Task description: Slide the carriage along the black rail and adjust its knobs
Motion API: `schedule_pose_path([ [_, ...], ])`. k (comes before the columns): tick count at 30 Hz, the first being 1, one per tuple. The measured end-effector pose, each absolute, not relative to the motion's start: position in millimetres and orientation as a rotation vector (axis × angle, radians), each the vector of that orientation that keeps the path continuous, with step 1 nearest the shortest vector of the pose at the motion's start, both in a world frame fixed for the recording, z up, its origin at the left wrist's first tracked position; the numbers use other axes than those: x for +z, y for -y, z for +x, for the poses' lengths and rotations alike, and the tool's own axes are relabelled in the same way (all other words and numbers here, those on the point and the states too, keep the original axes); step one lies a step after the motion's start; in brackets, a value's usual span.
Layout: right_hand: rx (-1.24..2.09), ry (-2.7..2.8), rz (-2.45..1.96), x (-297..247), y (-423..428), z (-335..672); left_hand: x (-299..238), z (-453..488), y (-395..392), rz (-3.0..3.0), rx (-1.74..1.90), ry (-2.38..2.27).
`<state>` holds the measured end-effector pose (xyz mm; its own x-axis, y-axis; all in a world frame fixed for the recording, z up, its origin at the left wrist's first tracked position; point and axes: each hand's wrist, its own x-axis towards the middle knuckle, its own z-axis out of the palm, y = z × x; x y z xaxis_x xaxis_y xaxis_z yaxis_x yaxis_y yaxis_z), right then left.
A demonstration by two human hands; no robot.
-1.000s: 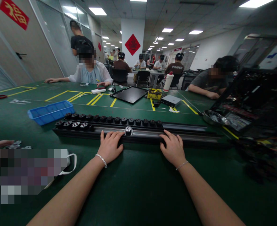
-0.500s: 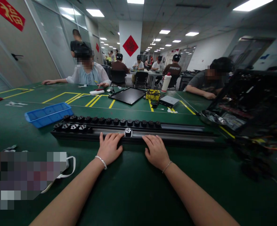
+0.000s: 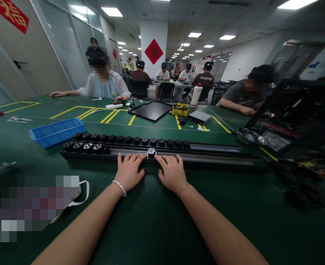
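Observation:
A long black rail [image 3: 212,158] lies across the green table [image 3: 157,213] in front of me, with a row of black socket modules [image 3: 132,140] along its far side. A small white-and-black module [image 3: 151,152] sits on the rail's metal track. My left hand [image 3: 128,170] rests flat on the rail's near edge, fingers stretched out, just left of that module. My right hand [image 3: 171,172] lies flat beside it, fingertips on the rail right of the module, the index finger almost touching it. Neither hand holds anything.
A blue plastic tray [image 3: 56,131] stands left of the rail. Farther back lie a black flat panel [image 3: 151,110], a yellow box [image 3: 181,109] and a grey box [image 3: 199,117]. A black open chassis with wires [image 3: 297,121] and a metal bowl [image 3: 249,137] crowd the right. Several people sit around.
My right hand has slid left along the rail until it lies next to my left hand by the small module. The left hand has stayed in place.

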<state>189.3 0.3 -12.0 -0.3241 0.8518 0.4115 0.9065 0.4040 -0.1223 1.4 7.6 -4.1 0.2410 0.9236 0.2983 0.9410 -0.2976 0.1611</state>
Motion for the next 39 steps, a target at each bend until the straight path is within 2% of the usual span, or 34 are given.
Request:
schedule_pose_path([
  [39,-0.141,2.323,-1.543,-4.6,0.8,192.2,-2.4,2.7,-6.2,-2.427,-0.486,1.832],
])
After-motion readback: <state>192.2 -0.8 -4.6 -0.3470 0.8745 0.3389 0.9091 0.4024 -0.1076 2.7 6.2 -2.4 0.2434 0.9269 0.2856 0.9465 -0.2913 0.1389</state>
